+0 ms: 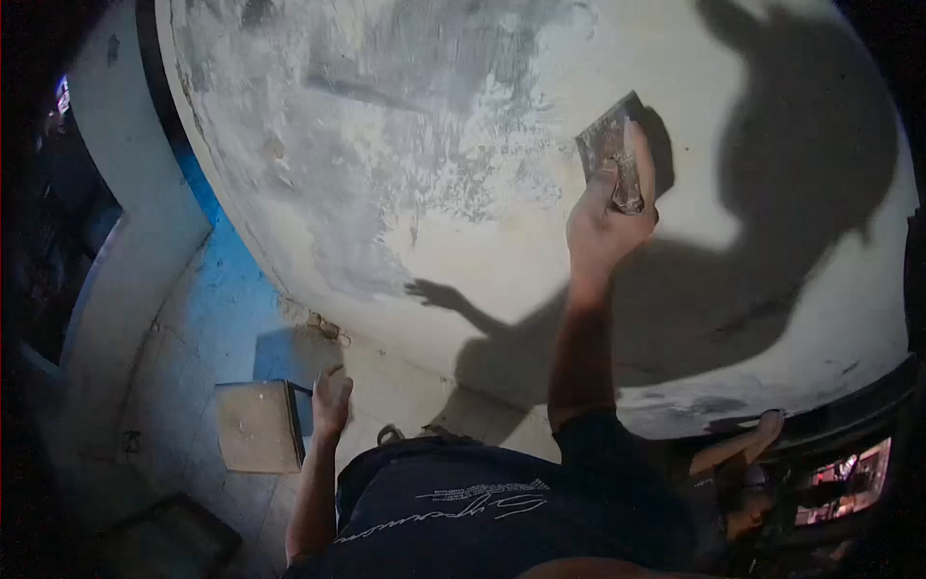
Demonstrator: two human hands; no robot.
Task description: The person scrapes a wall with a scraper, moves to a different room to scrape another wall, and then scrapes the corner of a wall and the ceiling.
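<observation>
My right hand [610, 230] is wrapped round the handle of a putty knife [602, 145], its forefinger stretched along the tool. The wide, smeared blade lies close against the wall [502, 241], which is cream with rough grey patches. Lower down on the left, my left hand [333, 398] hangs away from the wall with its fingers loosely bent and apart. Nothing shows in it, and its shadow on the wall has spread fingers. In this view it overlaps the edge of a pale box-like block [258, 427] on the floor.
Another person [743, 507] is low at the right, one hand [765, 434] raised near the wall's dark lower edge. Debris [326, 326] lies along the wall's foot on the tiled floor [395, 372]. A dark opening [68, 232] is at far left. Large shadows cover the wall's right side.
</observation>
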